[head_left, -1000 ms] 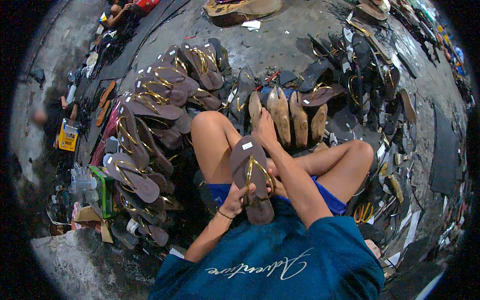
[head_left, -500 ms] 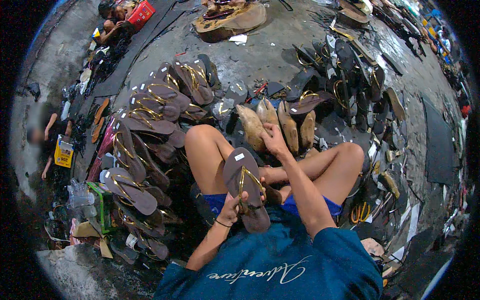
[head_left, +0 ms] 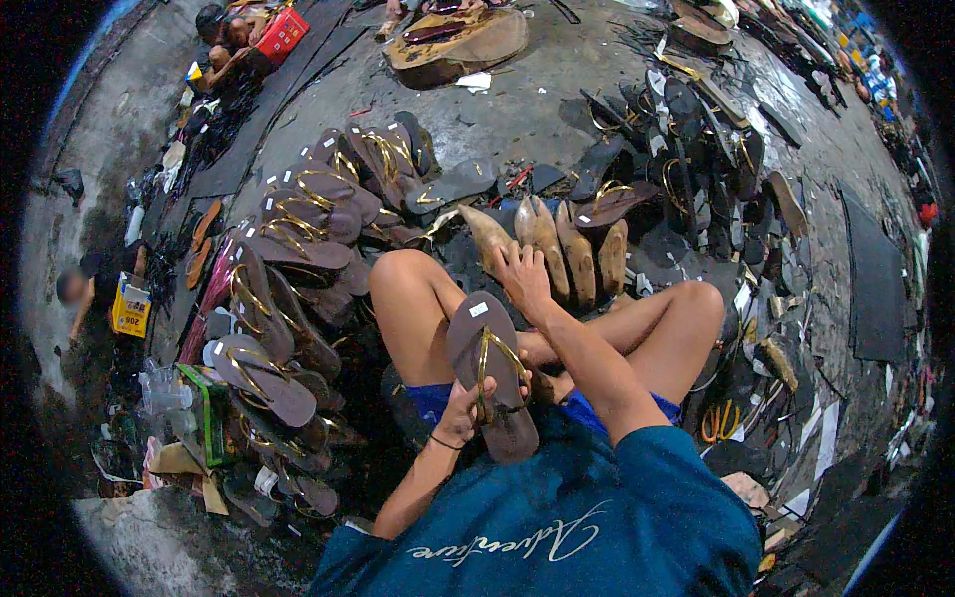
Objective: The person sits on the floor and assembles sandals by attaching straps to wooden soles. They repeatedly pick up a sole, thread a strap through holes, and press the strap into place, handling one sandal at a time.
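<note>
My left hand (head_left: 460,410) grips a brown flip-flop (head_left: 480,343) with a gold strap and a small white sticker at the toe. It is held upright in front of my shirt, its strap side showing. Between my knees, my right hand (head_left: 523,281) is closed over the leftmost wooden shoe last (head_left: 484,235), whose pointed tip leans away to the left. Right beside it stand more wooden lasts (head_left: 540,239), close together. A dark grey sole (head_left: 453,187) lies just beyond the gripped last.
Gold-strapped brown flip-flops (head_left: 308,204) pile up at my left. Dark sandals and soles (head_left: 681,149) lie heaped at the far right. A thick wooden block (head_left: 468,50) stands ahead on the floor. Other people (head_left: 234,35) sit at the far left, near a red box (head_left: 282,35).
My right hand has shifted slightly left on the wooden last, which now leans further left. The grey sole now lies beyond it, where shiny pieces showed. My left hand and flip-flop have barely moved.
</note>
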The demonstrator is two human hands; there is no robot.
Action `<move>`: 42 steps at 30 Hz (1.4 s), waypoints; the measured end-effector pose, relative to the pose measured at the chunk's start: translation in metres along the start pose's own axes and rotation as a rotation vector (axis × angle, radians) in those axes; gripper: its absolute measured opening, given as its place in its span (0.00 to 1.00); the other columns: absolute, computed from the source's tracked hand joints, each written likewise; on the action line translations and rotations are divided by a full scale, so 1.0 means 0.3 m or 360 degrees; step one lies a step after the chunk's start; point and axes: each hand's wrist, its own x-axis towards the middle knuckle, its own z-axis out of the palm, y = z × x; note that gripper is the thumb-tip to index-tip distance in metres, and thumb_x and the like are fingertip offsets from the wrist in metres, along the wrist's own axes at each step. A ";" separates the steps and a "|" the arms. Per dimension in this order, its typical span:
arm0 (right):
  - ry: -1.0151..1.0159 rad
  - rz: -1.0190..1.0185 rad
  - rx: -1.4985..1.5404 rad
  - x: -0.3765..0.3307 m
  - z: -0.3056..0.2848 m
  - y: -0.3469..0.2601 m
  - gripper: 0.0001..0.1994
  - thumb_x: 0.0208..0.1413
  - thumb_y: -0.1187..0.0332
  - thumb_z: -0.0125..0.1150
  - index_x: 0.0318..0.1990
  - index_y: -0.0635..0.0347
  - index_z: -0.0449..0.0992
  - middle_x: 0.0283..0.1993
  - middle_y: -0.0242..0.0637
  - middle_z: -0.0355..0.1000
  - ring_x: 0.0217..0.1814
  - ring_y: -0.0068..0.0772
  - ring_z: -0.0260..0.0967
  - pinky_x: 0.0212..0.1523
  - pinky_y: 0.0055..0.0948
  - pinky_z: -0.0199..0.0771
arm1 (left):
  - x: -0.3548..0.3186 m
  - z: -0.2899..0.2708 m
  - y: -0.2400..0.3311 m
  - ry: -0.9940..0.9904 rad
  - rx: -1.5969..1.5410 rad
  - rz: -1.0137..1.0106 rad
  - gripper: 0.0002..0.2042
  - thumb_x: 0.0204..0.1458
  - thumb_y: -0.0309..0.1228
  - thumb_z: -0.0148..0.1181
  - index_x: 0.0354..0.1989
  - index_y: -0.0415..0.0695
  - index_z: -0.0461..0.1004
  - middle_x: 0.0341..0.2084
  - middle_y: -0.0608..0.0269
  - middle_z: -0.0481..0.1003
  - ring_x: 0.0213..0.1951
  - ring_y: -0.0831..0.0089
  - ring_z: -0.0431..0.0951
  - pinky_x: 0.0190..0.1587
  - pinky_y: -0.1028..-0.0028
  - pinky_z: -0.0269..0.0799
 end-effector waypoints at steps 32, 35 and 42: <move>0.0376 0.0276 0.1355 -0.502 -0.693 -0.158 0.27 0.46 0.65 0.68 0.54 0.67 0.70 0.48 0.49 0.72 0.45 0.49 0.74 0.45 0.37 0.76 | 0.051 -0.061 -0.029 0.0494 -0.0327 0.0423 0.42 0.58 0.67 0.25 0.66 0.40 0.53 0.62 0.47 0.61 0.60 0.57 0.65 0.63 0.60 0.62; 0.0562 0.0229 0.1428 -0.475 -0.647 -0.193 0.27 0.45 0.65 0.68 0.54 0.66 0.71 0.50 0.50 0.71 0.47 0.49 0.74 0.47 0.37 0.75 | 0.052 -0.082 -0.015 0.0572 -0.0284 0.0386 0.43 0.57 0.67 0.25 0.66 0.40 0.54 0.60 0.48 0.63 0.59 0.58 0.67 0.62 0.61 0.63; 0.0648 0.0276 0.1501 -0.451 -0.618 -0.183 0.26 0.45 0.67 0.68 0.53 0.67 0.71 0.48 0.50 0.72 0.47 0.51 0.73 0.47 0.38 0.75 | 0.102 -0.115 0.013 -0.0008 -0.0493 0.0320 0.42 0.57 0.67 0.32 0.64 0.39 0.57 0.56 0.49 0.68 0.56 0.59 0.70 0.60 0.60 0.65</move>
